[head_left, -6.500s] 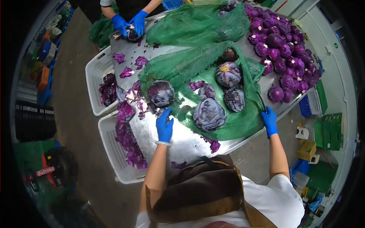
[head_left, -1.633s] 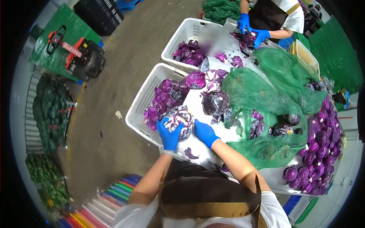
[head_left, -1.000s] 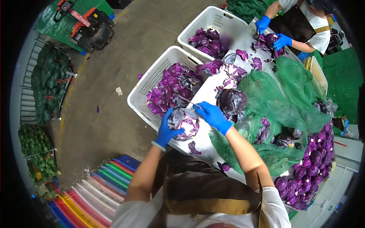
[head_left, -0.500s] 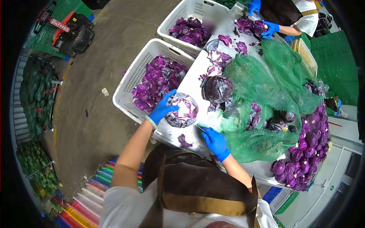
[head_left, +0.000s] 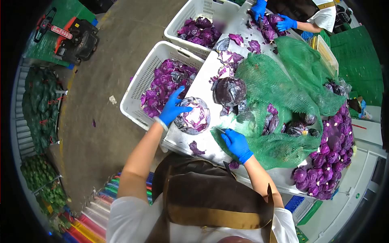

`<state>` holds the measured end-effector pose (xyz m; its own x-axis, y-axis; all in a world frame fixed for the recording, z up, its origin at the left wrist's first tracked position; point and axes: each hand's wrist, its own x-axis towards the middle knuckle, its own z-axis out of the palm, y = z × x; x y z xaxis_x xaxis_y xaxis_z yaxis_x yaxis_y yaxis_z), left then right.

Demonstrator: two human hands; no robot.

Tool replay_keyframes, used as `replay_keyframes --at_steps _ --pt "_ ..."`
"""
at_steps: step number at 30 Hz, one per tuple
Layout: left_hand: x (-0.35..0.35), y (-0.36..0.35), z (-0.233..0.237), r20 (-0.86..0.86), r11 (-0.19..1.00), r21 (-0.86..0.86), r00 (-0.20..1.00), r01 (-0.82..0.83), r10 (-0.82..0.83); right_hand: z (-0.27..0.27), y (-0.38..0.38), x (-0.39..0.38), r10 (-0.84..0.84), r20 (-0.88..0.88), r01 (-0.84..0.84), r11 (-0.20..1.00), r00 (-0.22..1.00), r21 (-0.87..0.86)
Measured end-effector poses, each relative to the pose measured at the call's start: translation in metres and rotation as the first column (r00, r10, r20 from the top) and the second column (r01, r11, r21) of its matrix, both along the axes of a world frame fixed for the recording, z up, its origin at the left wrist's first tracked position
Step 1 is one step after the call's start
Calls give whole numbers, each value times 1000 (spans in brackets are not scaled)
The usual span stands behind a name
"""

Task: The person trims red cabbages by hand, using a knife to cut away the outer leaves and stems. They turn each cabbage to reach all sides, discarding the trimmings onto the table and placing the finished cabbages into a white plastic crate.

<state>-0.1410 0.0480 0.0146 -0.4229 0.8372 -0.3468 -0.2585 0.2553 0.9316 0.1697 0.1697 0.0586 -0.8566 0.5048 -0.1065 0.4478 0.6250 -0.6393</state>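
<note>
A red cabbage with a pale cut face up lies at the table's left edge. My left hand, in a blue glove, is at its left side, fingers spread and thumb over its top. My right hand, also gloved in blue, is closed around a small knife; most of the knife is hidden. That hand is right of the cabbage, over the edge of the green net. Another whole red cabbage sits farther back. A loose purple leaf lies near the front edge.
White crates with purple leaves stand left of the metal table. Trimmed red cabbages are piled at the right. Across the table, a co-worker's blue-gloved hands handle cabbage. A red-and-black machine stands on the floor.
My left hand's fingers have spread and lifted from the cabbage's edge. The cabbage has shifted or tilted slightly. My right hand has moved a little to the right with the knife.
</note>
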Motion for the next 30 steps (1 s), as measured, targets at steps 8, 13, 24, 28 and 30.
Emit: replay_keyframes --at_steps 8,13,24,28,30 --pt "79 -35 2 -127 946 54 938 -319 323 -40 -31 40 25 -2 -25 999 1000 27" --pt "37 -23 4 -169 996 -11 982 -86 83 -36 -19 74 6 141 -16 997 990 73" --pt "0 -14 5 -257 970 -85 935 230 -244 -37 14 60 92 217 -121 984 972 129" --pt "-11 4 16 -454 850 -125 732 512 -508 6 28 47 176 106 -189 973 979 129" --pt "-7 13 24 -488 866 -72 740 495 -463 18 30 18 196 3 -194 971 981 137"
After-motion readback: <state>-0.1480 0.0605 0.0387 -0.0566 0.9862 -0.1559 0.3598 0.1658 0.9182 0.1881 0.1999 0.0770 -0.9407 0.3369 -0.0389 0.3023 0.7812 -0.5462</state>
